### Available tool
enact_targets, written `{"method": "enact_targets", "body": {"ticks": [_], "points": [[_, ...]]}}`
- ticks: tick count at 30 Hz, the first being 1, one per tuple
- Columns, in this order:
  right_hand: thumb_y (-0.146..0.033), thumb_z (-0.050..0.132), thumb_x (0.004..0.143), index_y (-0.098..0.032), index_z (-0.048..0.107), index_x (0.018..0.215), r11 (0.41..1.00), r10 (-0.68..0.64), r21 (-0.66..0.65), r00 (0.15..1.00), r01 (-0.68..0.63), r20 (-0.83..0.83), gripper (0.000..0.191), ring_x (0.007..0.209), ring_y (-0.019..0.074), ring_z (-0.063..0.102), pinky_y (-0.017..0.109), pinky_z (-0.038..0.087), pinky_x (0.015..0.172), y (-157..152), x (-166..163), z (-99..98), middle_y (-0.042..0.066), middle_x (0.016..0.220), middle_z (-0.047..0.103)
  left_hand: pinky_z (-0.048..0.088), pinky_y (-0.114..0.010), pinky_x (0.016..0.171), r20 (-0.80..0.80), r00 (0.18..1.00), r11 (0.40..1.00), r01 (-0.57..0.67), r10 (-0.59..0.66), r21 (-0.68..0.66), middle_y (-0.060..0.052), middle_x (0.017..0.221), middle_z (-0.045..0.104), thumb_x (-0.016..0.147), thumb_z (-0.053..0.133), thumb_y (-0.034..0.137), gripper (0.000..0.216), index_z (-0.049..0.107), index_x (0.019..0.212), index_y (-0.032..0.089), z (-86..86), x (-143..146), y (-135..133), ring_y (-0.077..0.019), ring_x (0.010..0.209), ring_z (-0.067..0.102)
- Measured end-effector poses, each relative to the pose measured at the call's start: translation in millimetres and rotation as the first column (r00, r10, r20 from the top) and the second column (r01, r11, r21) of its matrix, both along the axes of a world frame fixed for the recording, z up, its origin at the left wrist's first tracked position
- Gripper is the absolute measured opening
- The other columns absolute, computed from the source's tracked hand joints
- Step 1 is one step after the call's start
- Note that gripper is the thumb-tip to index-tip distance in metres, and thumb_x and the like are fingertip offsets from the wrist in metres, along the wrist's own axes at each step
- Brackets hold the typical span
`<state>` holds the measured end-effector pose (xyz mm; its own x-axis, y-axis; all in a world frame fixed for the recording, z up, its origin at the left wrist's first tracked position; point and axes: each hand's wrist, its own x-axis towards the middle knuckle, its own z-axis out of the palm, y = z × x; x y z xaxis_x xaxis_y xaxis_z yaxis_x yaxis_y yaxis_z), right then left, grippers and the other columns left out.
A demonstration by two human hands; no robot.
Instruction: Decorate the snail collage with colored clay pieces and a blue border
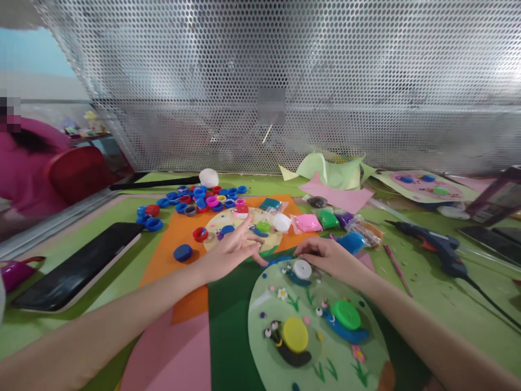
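- I judge the step in hand to be shaping or placing clay at the far rim of the green board, which lies just below and between my hands.
- A blue clay strip sits at that rim, between the fingers of both hands; I can't tell whether it is stuck down.
- As I judge it, the next move calls for a light, steady touch on the strip, my right fingers clear of the white cap just below them.
- My left hand is loose, gripping nothing I can see: index finger stretched forward over the cream board, thumb reaching right towards the strip.
- My right hand is palm down, fingers curled in and tips pointing left; I can't tell whether they pinch anything.
- Both forearms slant inward, so my hands nearly meet, a narrow gap between them.
- Nearer me than my right hand lie the yellow cap and the green cap, on clay snails.
- Bagged blue clay is just beyond my right hand; the glue gun is well to its right.
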<state>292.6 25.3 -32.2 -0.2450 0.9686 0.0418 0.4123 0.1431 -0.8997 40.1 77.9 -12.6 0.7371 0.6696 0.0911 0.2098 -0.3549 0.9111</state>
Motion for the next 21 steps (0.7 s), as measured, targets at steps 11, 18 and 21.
{"method": "enact_targets", "body": {"ticks": [11,18,21], "points": [[-0.018,0.053,0.078,-0.019,0.061,0.082,1.000,-0.011,-0.008,1.000,0.011,0.013,0.009,0.078,0.0182,0.063,0.033,0.048,0.071,0.0,-0.2,0.8,0.002,0.083,0.068,0.008,-0.063,0.099,-0.447,0.894,0.849,0.218,0.025,0.482,-0.009,0.123,0.059,0.090,0.049,0.039,0.089,-0.025,0.138,0.027,7.3,-13.5,-23.8,-0.0323,0.129,0.033],[-0.018,0.053,0.078,-0.019,0.061,0.082,1.000,-0.015,-0.009,1.000,0.016,0.011,0.009,0.079,0.0178,0.063,0.033,0.049,0.073,0.1,-0.3,0.4,0.003,0.085,0.067,0.020,-0.058,0.096,-0.393,0.912,0.864,0.102,0.116,0.493,-0.002,0.116,0.064,0.088,0.053,0.038,0.090,-0.022,0.138,0.031,-0.6,-14.5,-32.4,-0.0316,0.124,0.037],[-0.018,0.053,0.078,-0.019,0.061,0.082,1.000,-0.016,-0.010,1.000,0.016,0.017,0.009,0.079,0.0176,0.063,0.033,0.049,0.072,0.5,-0.3,-0.1,0.003,0.085,0.067,0.012,-0.061,0.099,-0.350,0.919,0.818,0.055,0.183,0.573,-0.004,0.109,0.067,0.089,0.050,0.039,0.088,-0.021,0.139,0.027,-1.1,-15.7,-37.0,-0.0306,0.122,0.040]]}}
